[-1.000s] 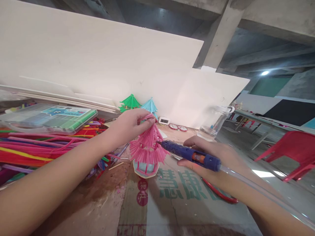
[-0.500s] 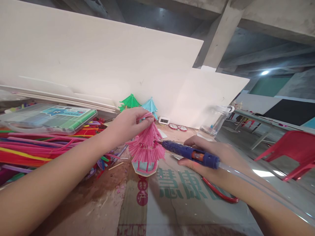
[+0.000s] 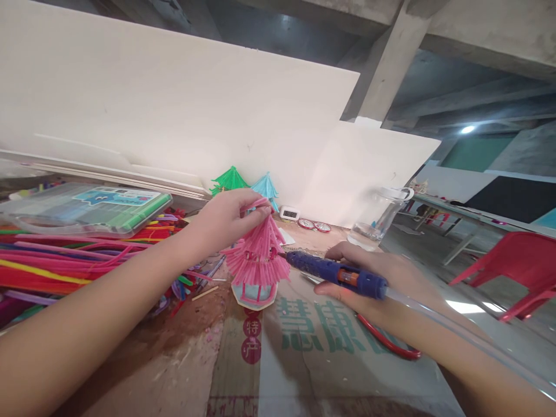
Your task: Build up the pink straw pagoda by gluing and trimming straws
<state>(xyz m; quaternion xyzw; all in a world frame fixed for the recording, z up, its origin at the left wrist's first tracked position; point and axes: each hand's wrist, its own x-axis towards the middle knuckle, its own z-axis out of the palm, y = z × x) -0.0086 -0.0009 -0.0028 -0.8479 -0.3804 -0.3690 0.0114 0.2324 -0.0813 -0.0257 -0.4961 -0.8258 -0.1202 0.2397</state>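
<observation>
Under concrete beams (image 3: pixel 391 69), a worn brown worktable (image 3: pixel 174 370) bears a printed board (image 3: pixel 347 376); the fuzzy pink two-tiered pagoda (image 3: pixel 259 271) stands upright at the board's far left, on a polygonal base. The left hand (image 3: pixel 232 217) pinches its peak, hiding the tip. The right hand (image 3: pixel 393 269) curls around a blue glue gun (image 3: pixel 319 266), its nozzle at the upper tier, contact unclear. The right forearm partly covers red-handled scissors (image 3: pixel 386 340).
</observation>
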